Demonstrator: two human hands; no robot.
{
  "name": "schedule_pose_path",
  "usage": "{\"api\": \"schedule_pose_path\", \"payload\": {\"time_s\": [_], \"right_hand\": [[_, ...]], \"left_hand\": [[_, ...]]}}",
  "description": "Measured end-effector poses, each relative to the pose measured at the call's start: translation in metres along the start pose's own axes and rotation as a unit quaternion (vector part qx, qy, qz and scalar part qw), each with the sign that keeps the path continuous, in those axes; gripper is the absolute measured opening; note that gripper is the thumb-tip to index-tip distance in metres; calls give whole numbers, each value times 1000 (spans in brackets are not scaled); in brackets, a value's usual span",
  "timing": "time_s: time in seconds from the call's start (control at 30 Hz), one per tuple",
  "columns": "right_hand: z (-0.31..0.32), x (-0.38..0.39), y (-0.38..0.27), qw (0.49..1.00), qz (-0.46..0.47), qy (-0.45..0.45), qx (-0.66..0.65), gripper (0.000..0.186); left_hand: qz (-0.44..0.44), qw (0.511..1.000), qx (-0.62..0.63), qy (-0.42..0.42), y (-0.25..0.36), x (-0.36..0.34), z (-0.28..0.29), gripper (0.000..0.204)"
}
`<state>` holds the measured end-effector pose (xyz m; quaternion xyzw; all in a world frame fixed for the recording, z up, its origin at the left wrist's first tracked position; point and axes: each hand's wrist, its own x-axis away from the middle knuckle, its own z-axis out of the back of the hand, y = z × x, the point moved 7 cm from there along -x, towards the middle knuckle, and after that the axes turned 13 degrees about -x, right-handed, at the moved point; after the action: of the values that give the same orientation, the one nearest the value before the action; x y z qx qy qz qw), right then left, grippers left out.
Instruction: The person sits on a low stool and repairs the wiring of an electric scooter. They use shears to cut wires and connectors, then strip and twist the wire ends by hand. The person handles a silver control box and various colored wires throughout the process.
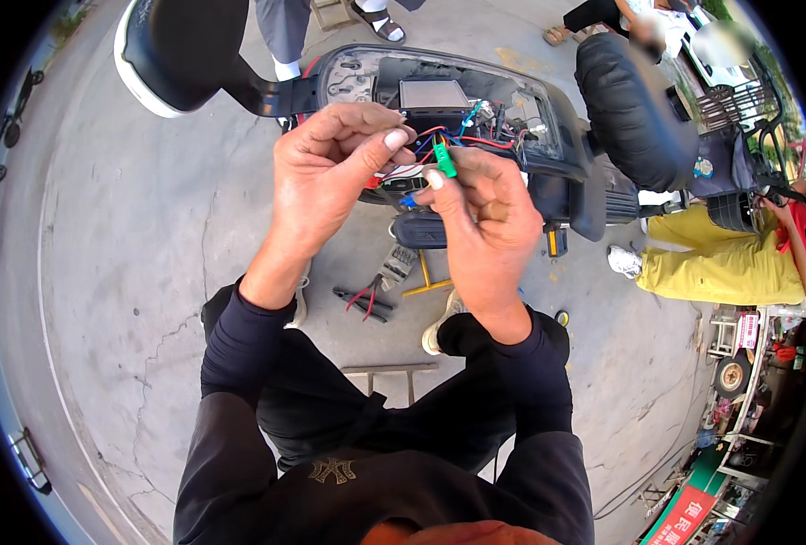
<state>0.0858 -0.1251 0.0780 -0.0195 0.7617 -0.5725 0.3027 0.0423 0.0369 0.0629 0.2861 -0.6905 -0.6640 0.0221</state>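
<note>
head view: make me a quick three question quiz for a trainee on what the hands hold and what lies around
1. Which hand holds the green connector: a) left, b) right, c) both?
2. True or false: the yellow T-shaped tool lies on the ground.
3. Fill the gap: beyond the hands, the vehicle's open compartment shows several coloured ____.

Key: 1. b, the right hand. 2. True. 3. wires.
</note>
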Motion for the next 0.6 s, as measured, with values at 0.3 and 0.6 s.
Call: {"api": "schedule_pose_path", "payload": {"time_s": [0.3,0.6], "right_hand": [[6,-2,-1,985,-126,-18,-120,24],[13,-5,-3,986,-140,-6,-95,27]], "left_hand": [[-33,999,-25,-4,3,-1,-9,11],[-122,980,-154,-41,18,-6,-21,10]]}}
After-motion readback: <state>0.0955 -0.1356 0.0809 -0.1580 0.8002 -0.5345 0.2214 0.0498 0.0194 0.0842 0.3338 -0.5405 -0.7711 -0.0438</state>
